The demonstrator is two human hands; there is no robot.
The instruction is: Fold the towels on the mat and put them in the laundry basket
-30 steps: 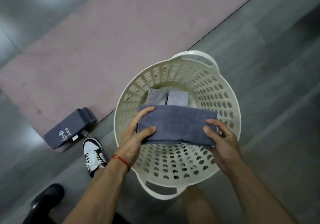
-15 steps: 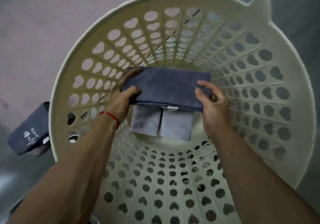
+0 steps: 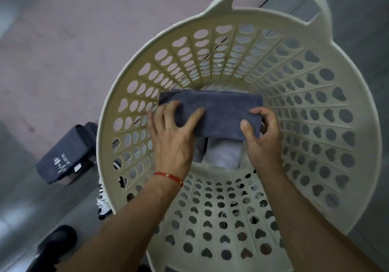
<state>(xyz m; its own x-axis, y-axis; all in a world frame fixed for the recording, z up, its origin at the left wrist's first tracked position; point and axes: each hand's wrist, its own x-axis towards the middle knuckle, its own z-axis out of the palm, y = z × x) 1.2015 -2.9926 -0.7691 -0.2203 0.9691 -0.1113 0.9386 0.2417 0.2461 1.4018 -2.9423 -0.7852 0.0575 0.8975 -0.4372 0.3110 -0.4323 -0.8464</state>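
Inside the laundry basket (image 3: 315,124), left hand (image 3: 172,143) and right hand (image 3: 263,139) grasping folded towel (image 3: 219,113); paler towels (image 3: 223,155) half hidden beneath

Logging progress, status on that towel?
Both hands, left and right, grip folded grey towel inside basket, over lighter towels. Nothing blocking.

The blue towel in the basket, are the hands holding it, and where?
Yes. The left hand grips the folded blue towel at its left end, the right hand pinches its right end, inside the laundry basket.

Grey plank floor (image 3: 357,29) w/ soft glare at left; dark shoe (image 3: 56,240) bottom left.
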